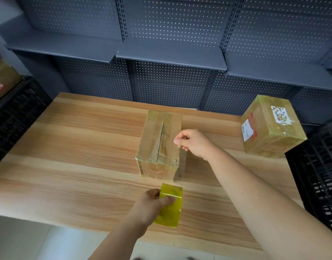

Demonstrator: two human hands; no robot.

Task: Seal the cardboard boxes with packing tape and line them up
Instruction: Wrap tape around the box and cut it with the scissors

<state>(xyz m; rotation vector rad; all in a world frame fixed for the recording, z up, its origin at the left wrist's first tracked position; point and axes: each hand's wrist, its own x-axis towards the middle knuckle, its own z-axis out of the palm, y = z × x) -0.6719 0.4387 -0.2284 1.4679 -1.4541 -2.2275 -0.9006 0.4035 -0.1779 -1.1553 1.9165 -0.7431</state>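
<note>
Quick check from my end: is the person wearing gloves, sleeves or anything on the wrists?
No. The left hand and right hand are bare, no gloves or visible rings. Both forearms are uncovered up to the frame edge: no sleeves, watch or bands.

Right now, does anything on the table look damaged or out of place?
The middle box has a ragged, gaping top seam with wrinkled tape. The second box sits askew at the right edge of the table, seeming to overhang it, and its white label is partly torn.
</note>
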